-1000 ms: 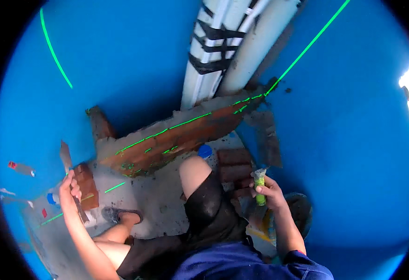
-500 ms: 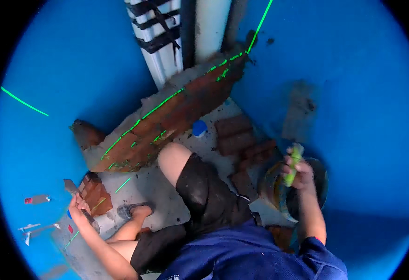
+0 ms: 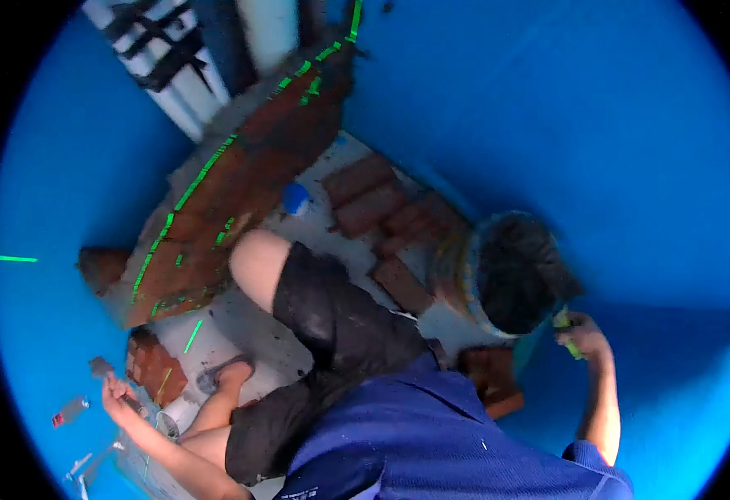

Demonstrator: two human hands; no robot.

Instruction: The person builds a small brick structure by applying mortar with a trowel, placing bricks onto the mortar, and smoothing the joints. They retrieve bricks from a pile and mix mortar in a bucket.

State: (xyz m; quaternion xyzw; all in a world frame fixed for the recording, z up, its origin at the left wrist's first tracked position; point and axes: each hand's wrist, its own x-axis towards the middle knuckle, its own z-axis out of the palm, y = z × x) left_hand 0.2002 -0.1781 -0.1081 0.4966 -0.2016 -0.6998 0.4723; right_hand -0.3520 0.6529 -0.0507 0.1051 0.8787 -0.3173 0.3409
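Note:
My left hand, at lower left, is closed on a grey flat-bladed tool, held beside the blue wall. My right hand grips a green-handled trowel at the right rim of a round bucket. The trowel's dark blade reaches over the dark contents of the bucket; its tip is too blurred to make out. My bent knee is beside a low wall of red brick and grey mortar, crossed by broken green laser lines.
Loose red bricks lie on the grey floor, with more at lower left. A blue round object is near my knee. White pipes bound with black straps stand in the corner behind the brickwork. Blue walls surround me.
My view has swung, so the brickwork and pipes sit further left. My right hand has moved with the trowel to the bucket's right rim. My left hand still holds its tool.

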